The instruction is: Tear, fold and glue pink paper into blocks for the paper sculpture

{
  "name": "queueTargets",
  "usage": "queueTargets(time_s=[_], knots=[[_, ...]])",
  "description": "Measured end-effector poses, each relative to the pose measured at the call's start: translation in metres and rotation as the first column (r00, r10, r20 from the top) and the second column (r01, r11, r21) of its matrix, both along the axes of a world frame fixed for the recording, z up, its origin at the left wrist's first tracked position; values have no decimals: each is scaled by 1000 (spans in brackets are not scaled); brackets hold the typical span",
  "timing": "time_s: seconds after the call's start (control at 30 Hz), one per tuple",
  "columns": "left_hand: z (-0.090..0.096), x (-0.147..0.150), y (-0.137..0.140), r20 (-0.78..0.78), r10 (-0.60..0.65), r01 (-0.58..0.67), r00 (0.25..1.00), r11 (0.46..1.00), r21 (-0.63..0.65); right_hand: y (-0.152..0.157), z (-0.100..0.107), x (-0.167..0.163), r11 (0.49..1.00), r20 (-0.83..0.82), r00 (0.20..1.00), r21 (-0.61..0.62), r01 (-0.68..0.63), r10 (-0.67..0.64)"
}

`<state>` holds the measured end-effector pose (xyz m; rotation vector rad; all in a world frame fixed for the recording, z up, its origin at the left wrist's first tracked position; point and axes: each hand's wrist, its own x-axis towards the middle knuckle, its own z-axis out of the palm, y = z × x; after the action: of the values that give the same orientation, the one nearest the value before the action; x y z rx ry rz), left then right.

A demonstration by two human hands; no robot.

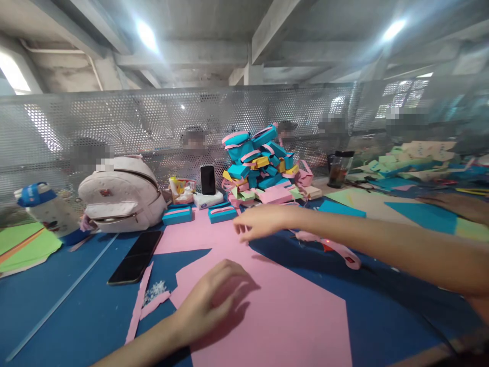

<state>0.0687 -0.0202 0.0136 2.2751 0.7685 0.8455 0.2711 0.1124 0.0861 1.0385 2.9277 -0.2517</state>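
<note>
Blue tabletop (84, 326), pink sheet (284, 316) narrowing away, long axis fore-and-aft, both hands (210, 295) (262, 223) half-open, empty

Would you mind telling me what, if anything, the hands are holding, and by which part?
Nothing appears held: the left hand and right hand are both over pink paper.

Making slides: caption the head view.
Left hand and right hand over a flat pink sheet; behind, heaped blue, pink and yellow box-like pieces.

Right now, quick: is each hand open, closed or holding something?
Left hand: open, fingers curved, holding nothing, over the pink paper.
Right hand: loosely open, nothing seen in it, near a blue box.
</note>
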Motion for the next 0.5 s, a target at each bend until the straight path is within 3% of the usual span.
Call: queueTargets(time_s=[0.1, 0.17, 0.3, 0.5], knots=[[16, 7, -12, -276, -262, 296, 925, 951, 87, -16, -32, -6, 997, -76, 996, -61, -46, 41], [20, 13, -19, -403, -305, 396, 863, 904, 162, -18, -51, -6, 993, -145, 988, -98, -61, 46], [10, 19, -28, -492, -275, 449, 826, 848, 281, -13, -73, -5, 983, -317, 948, -178, -41, -18], [-2, 17, -30, -514, -233, 442, 826, 832, 334, -7, -87, 0, 916, -517, 818, -399, 33, -254]])
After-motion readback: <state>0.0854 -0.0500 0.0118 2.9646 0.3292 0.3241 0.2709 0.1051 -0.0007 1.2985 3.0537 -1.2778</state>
